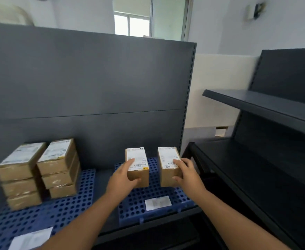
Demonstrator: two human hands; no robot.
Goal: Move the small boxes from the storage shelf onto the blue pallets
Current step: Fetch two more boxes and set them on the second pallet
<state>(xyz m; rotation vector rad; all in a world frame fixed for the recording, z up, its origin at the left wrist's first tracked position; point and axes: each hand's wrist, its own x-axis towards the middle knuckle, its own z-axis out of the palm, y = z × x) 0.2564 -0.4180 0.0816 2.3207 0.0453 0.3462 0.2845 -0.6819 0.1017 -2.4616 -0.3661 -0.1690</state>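
- Left hand (123, 176) curled fingers and thumb round the left box (137, 164).
- Right hand (186, 173) clamped its fingers on the right box (167, 162), above 1 blue pallet (130, 206).

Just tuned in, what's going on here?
A person is gripping two small boxes at the right pallet. The left hand holds the left box and the right hand holds the right box, with fingers over the labels. Whether they rest on it yet is unclear. Six more boxes sit in two stacks on the left pallet.
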